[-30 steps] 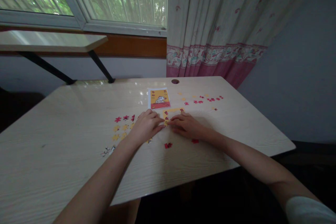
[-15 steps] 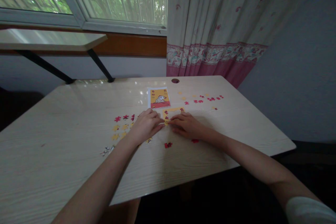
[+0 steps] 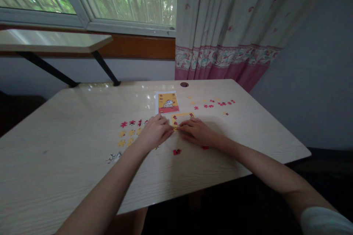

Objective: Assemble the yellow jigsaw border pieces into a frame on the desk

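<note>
My left hand (image 3: 157, 130) is closed, its thumb and fingertips pinching a small yellow jigsaw piece (image 3: 175, 129) at the lower left end of a partly joined puzzle border (image 3: 183, 115). From the other side, the fingers of my right hand (image 3: 195, 131) are bent together on the same piece. Both hands hide much of it. The border is yellow with small red pictures and lies flat on the table. Just behind it is a printed picture card (image 3: 168, 102) with a white animal on yellow and red.
Loose red, yellow and white pieces (image 3: 121, 133) lie in rows left of my left hand. More pieces (image 3: 209, 106) are scattered at the back right. A red piece (image 3: 177, 152) lies nearer the front edge of the wooden table (image 3: 68, 147). A raised shelf (image 3: 55, 40) stands at the back left.
My left hand has shifted very slightly to the right, and its fingertips cover more of the yellow piece. The right hand stays nearly still.
</note>
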Demonstrator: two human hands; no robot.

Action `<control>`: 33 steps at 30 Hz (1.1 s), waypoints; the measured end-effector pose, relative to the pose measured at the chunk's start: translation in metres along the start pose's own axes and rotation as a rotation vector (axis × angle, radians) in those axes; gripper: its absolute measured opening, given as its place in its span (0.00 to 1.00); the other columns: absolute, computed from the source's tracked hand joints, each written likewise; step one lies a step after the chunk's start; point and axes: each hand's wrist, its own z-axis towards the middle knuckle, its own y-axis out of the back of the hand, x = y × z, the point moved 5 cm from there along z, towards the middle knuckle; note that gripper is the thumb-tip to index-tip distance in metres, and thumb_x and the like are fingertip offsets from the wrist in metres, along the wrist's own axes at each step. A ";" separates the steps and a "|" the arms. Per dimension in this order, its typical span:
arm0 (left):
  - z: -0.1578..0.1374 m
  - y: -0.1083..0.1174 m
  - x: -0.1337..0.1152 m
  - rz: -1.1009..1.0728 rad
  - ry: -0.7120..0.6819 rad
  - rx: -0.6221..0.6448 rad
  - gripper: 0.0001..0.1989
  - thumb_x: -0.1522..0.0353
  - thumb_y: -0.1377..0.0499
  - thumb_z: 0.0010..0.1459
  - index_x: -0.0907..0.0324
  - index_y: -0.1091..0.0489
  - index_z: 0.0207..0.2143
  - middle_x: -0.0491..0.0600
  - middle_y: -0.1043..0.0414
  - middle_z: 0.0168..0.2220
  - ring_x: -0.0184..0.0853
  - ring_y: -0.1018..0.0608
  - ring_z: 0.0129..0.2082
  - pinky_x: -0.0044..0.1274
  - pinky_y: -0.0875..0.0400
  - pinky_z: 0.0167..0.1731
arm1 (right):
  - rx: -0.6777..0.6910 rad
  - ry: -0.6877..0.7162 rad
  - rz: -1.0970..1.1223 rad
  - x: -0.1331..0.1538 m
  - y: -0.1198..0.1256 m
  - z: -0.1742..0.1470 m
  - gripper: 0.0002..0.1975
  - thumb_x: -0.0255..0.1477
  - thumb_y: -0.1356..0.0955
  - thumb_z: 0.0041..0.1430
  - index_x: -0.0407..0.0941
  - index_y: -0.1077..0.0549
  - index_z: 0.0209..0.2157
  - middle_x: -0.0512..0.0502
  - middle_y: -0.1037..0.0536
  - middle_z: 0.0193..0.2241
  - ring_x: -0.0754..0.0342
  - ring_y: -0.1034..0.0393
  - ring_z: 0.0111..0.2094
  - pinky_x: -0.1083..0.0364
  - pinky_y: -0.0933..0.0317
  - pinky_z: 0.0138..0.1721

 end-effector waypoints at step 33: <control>0.000 -0.006 0.009 -0.039 0.087 -0.060 0.12 0.64 0.44 0.59 0.57 0.25 0.41 0.51 0.29 0.33 0.39 0.32 0.36 0.30 0.37 0.37 | -0.078 -0.191 0.024 -0.076 0.012 -0.017 0.17 0.34 0.38 0.62 0.46 0.30 0.51 0.40 0.28 0.49 0.48 0.37 0.50 0.45 0.48 0.53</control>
